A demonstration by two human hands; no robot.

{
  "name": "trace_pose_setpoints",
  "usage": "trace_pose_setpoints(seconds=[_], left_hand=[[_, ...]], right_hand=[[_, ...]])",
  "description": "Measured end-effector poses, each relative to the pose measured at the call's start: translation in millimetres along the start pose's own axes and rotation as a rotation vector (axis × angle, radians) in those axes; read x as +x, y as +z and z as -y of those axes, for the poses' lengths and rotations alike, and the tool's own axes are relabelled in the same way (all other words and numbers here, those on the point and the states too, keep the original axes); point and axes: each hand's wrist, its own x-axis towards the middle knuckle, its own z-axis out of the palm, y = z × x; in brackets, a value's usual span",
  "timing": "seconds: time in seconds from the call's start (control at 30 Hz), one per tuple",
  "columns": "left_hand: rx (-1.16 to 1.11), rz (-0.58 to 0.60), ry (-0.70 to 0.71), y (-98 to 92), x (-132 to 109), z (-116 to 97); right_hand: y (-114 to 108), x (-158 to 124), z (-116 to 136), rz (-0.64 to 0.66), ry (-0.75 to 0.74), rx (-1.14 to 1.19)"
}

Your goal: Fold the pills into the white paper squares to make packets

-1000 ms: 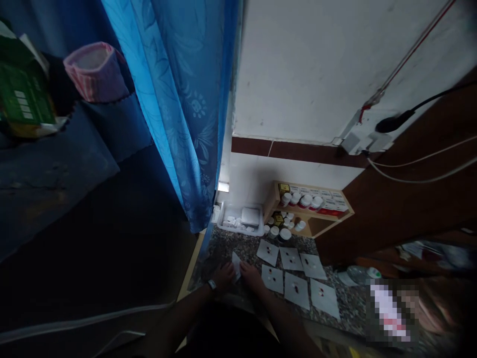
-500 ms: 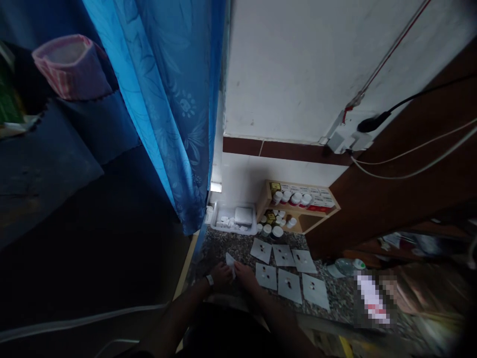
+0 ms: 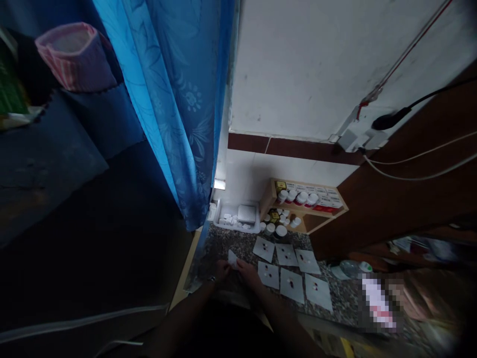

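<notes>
My left hand and my right hand meet low in the view over a speckled stone counter. Both pinch a small folded white paper between their fingertips. A watch sits on my left wrist. Just right of my hands lie several white paper squares in two rows, each with small dark and white pills on it.
A white tray of small items stands at the counter's back, beside a small wooden shelf of white bottles. A blue curtain hangs at left. Cables and a plug hang on the wall at right.
My hands stay together on the folded paper, working it slightly. The camera has shifted a little, so the whole scene sits slightly higher in view.
</notes>
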Motion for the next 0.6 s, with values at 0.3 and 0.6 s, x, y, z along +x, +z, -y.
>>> trace_pose_setpoints(seconds=[0.3,0.6], left_hand=[[-0.207,-0.101,-0.236,9.5,23,1],[-0.237,-0.133,-0.300,12.1,26,1]], right_hand=[[-21,14,12,0.048,0.171,0.082],[-26,24,21,0.051,0.265,0.003]])
